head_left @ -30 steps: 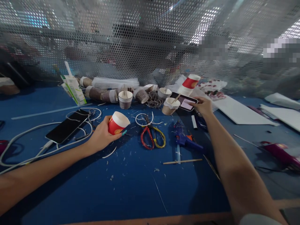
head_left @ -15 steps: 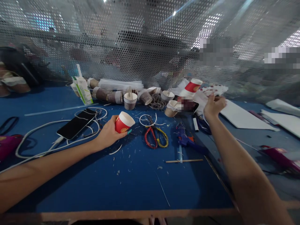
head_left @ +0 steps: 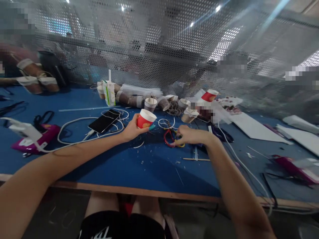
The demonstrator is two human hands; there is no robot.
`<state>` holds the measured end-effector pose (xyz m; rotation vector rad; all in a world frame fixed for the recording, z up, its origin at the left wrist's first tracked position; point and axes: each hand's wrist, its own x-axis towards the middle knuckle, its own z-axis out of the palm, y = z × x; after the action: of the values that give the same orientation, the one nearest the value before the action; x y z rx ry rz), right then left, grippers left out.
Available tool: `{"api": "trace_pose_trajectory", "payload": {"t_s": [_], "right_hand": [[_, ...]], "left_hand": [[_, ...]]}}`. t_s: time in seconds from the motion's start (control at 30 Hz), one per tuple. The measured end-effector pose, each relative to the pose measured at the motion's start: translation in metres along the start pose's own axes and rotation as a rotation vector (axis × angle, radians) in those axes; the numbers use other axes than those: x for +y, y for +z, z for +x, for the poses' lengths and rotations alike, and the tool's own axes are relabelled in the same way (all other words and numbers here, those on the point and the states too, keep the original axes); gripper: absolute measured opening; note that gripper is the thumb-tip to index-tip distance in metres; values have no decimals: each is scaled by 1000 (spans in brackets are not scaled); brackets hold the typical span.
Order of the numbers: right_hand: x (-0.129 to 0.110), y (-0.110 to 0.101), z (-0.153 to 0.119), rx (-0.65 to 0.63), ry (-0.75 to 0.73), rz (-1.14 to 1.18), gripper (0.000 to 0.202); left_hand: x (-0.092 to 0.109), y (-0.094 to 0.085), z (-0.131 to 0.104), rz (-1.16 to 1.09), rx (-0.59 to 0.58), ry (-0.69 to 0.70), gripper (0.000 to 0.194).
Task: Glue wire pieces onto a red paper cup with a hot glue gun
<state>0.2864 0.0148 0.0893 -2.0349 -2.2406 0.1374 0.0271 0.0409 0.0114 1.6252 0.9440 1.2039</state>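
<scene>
My left hand [head_left: 133, 128] is wrapped round a red and white paper cup [head_left: 144, 120], held tilted above the blue table with its mouth up. My right hand [head_left: 188, 135] is over the scissors [head_left: 168, 139], thumb and fingers curled at their red and yellow handles. That hand covers much of the yellow handle. A white loop of cord [head_left: 163, 123] lies by the blades. Behind my right hand, the blue glue gun is mostly hidden; below it a thin wooden stick [head_left: 194, 159] lies on the table.
Wrapped cups [head_left: 151, 103] and a drink carton [head_left: 109, 93] line the mesh screen. A phone [head_left: 104, 120] with white cable is left. Another red cup [head_left: 209, 95] stands back right, near white sheets [head_left: 256, 127]. Purple glue guns [head_left: 37, 141] lie at both sides.
My right hand has come from the back right, near the white material, down to the scissors. My left hand still holds the paper cup. The view has shifted left and down.
</scene>
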Motion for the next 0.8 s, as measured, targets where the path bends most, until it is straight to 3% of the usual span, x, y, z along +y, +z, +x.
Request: {"api": "trace_pose_trajectory", "payload": {"t_s": [0.2, 0.43, 0.53, 0.67, 0.8], "right_hand": [[-21, 12, -7, -109, 138, -118, 27], [-21, 18, -5, -40, 238, -165, 22], [-22, 17, -9, -10, 257, -136, 28], [-24, 17, -15, -77, 211, -40, 24], [-25, 25, -12, -95, 254, 65, 30]], "left_hand": [[0, 0, 0, -74, -87, 38, 54], [-1, 0, -2, 17, -29, 150, 63], [-3, -1, -2, 58, 11, 163, 60], [-7, -2, 0, 72, 7, 164, 58], [-12, -1, 3, 61, -2, 199, 57]]}}
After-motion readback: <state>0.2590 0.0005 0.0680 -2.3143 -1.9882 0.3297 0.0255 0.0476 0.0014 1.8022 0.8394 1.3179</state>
